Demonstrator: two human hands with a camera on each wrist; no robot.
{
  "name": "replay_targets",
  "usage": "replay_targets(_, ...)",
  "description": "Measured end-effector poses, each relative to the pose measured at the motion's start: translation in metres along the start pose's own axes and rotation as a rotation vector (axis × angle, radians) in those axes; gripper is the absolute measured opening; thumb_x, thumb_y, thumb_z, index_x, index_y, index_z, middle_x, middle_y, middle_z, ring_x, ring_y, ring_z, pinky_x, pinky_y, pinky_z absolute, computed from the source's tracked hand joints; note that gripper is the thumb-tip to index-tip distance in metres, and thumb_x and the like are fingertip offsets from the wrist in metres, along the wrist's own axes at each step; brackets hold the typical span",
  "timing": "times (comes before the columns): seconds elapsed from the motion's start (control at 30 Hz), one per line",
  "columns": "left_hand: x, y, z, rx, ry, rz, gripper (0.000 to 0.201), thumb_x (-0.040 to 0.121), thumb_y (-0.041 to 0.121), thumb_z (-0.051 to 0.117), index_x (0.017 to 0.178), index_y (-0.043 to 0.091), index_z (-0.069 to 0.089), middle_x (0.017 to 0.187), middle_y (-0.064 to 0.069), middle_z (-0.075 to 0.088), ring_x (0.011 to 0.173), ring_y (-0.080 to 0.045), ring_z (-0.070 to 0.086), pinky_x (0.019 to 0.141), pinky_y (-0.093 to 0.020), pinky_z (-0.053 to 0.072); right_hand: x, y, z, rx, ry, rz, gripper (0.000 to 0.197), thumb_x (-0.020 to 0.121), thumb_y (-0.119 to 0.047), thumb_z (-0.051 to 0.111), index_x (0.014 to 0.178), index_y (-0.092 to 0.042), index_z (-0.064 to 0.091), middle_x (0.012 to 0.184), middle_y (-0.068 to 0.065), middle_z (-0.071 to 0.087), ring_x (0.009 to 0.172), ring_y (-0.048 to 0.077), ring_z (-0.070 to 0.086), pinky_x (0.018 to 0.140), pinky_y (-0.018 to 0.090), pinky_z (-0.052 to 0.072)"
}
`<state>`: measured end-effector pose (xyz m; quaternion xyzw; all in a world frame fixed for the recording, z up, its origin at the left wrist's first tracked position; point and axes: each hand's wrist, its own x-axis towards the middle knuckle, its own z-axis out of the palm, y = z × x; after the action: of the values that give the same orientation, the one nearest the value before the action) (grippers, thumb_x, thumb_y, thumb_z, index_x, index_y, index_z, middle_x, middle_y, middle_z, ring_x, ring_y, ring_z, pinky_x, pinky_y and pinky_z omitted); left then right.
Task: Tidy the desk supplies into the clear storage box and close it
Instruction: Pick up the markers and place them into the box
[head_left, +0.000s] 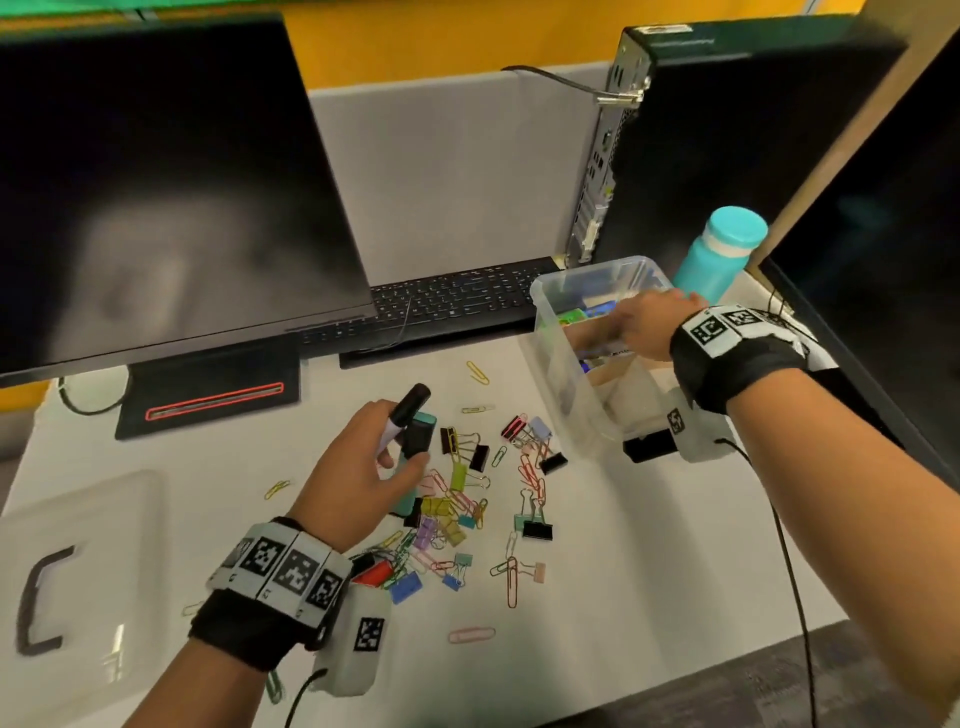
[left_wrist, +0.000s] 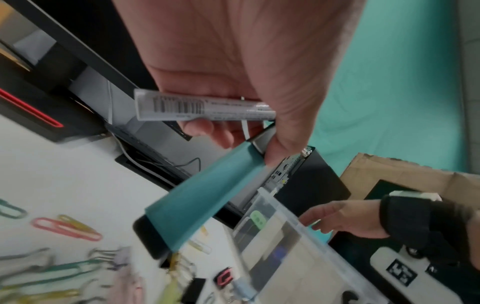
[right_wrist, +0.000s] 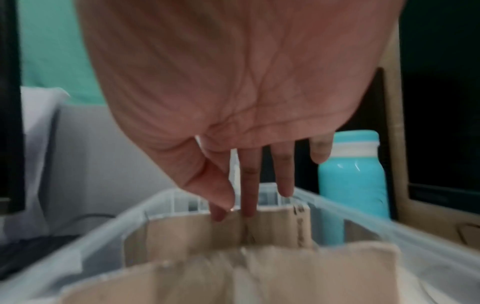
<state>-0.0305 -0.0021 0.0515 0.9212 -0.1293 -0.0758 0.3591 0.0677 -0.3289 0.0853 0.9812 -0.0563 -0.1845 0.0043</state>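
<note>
The left hand (head_left: 358, 467) held a closed grip around two things at once: a marker (left_wrist: 205, 108) with a black cap and a teal stapler (left_wrist: 202, 197). Bundling them likely saved a trip to the clear storage box (head_left: 558, 364). The marker's long axis ran up and away from the grip, cap end highest. The stapler's long axis ran roughly alongside it, its lower end hanging just below the grip over the scattered clips (head_left: 467, 499) on the counter (head_left: 649, 545). The box stood well to the right of that grip. The right hand (head_left: 649, 325) reached over the box, fingers (right_wrist: 249, 185) straight and holding nothing, tips touching a cardboard divider (right_wrist: 182, 232), perhaps steadying it. The lid (head_left: 78, 571) lay well left of the left grip.
</note>
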Motion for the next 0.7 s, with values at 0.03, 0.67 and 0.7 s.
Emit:
replay_targets(0.03, 0.004, 0.006, 0.0, -0.031, 0.003, 0.005, 0.027, 0.088, 0.033, 0.06, 0.109, 0.031, 0.043, 0.077, 0.013, 0.046, 0.06, -0.005, 0.045, 0.054, -0.014, 0.032, -0.007, -0.003, -0.003, 0.046, 0.071, -0.015, 0.033, 0.093, -0.027, 0.043, 0.123, -0.031, 0.055, 0.13, 0.002, 0.055, 0.119, 0.029, 0.05, 0.105, 0.046, 0.037)
replay_targets(0.67, 0.049, 0.081, 0.04, -0.377, 0.207, 0.056, 0.027, 0.101, 0.027, 0.032, 0.126, 0.032, 0.038, 0.101, 0.005, 0.06, 0.077, -0.007, 0.056, 0.068, -0.026, 0.048, -0.01, 0.036, 0.011, 0.199, 0.209, -0.288, 0.04, 0.09, -0.005, 0.05, 0.129, -0.015, 0.049, 0.126, 0.012, 0.055, 0.116, 0.029, 0.051, 0.098, 0.038, 0.042)
replay_targets(0.7, 0.042, 0.076, 0.042, -0.36, 0.202, 0.036, 0.025, 0.1, 0.027, 0.034, 0.122, 0.033, 0.041, 0.102, 0.007, 0.06, 0.083, -0.007, 0.059, 0.073, -0.028, 0.051, -0.002, 0.038, 0.015, 0.149, 0.121, -0.286, 0.041, 0.091, -0.006, 0.049, 0.131, -0.015, 0.047, 0.128, 0.014, 0.053, 0.118, 0.03, 0.049, 0.1, 0.039, 0.04)
